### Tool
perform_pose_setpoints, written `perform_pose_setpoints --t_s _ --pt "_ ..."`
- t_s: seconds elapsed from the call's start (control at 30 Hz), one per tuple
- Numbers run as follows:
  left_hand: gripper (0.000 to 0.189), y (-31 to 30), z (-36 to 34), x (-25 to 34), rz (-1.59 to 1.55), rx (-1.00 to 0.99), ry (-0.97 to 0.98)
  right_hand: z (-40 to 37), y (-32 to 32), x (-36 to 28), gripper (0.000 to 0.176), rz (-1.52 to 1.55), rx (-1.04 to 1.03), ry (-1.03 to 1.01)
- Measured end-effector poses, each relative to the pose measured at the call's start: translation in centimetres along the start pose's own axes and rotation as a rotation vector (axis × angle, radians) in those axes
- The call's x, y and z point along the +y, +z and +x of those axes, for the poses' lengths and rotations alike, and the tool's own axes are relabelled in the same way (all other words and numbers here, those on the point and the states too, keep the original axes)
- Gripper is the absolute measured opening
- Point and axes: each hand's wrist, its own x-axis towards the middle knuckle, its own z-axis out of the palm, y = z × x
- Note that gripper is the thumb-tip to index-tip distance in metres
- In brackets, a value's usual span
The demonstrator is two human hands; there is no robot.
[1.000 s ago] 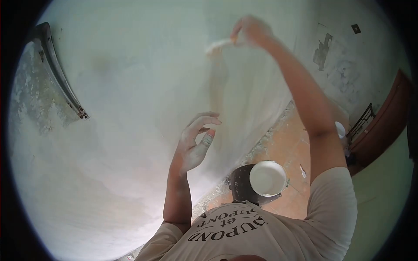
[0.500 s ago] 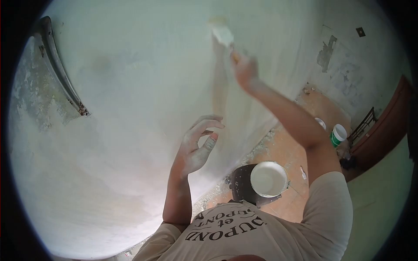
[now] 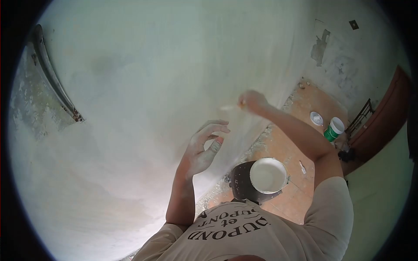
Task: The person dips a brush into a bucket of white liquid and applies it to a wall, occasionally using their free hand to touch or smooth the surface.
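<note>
My right hand (image 3: pixel 254 103) is wrapped round the orange-yellow handle of a paintbrush (image 3: pixel 230 107), whose head is smeared by motion and points left near the wall. Whether the bristles touch the wall (image 3: pixel 143 78) cannot be made out. Lower and to the left, my left hand (image 3: pixel 207 145) is raised in front of the wall with fingers loosely curled and apart. It holds nothing, and white dust or paint coats its skin. Below it, to the right, a white bucket (image 3: pixel 269 175) with pale contents rests on a dark stand (image 3: pixel 243 180).
On the orange tiled floor (image 3: pixel 283 143) lie a small white tool (image 3: pixel 302 167) and a round white lid (image 3: pixel 316 118). A green-and-white bucket (image 3: pixel 334 129) stands beside a dark metal rack (image 3: pixel 359 117). A curved metal strip (image 3: pixel 54 78) edges bare, flaking wall at left.
My right hand has come down the wall with the paintbrush, from high up to just above my left hand. The left hand has barely shifted, and the view has tilted slightly.
</note>
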Motion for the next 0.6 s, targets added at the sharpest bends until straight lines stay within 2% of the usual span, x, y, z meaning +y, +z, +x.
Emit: perform_pose_setpoints --t_s 0.07,0.17,0.27,0.33,0.37,0.43,0.47,0.53,0.57,0.6 --pt "0.037 0.4 0.1 -0.2 0.003 -0.018 0.007 2.6 -3.8 -0.6 0.012 -0.026 0.157 -0.026" --pt "0.035 0.8 0.0 -0.3 0.006 -0.016 -0.004 6.4 -12.1 -3.7 0.016 -0.189 0.264 -0.023" --pt "0.033 0.8 -0.2 -0.6 0.019 0.003 -0.020 7.7 -19.1 -5.4 0.032 -0.221 0.366 -0.054" --pt "0.031 0.8 -0.3 -0.7 0.025 0.019 -0.030 8.9 -20.8 -3.5 0.027 -0.325 0.703 -0.300" --pt "0.030 0.8 -0.3 -0.8 0.030 0.028 -0.037 7.3 -22.3 -4.8 0.027 -0.323 0.700 -0.307" --pt "0.029 0.8 -0.3 -1.1 0.005 0.049 -0.046 2.6 -25.8 -8.2 0.031 0.010 0.388 0.038" --pt "0.027 1.0 -0.3 -1.3 -0.019 0.062 -0.053 2.9 -25.2 -7.3 0.031 0.009 0.382 0.031" --pt "0.026 1.3 -0.1 -1.3 -0.016 0.073 -0.065 4.1 -22.6 -4.3 0.031 0.277 0.476 0.048" --pt "0.025 1.5 0.0 -1.3 -0.010 0.076 -0.071 3.8 -20.9 -4.0 0.035 0.460 0.552 -0.015" --pt "0.025 1.8 0.1 -1.3 -0.007 0.085 -0.074 3.5 -19.7 -3.7 0.035 0.463 0.547 -0.023"
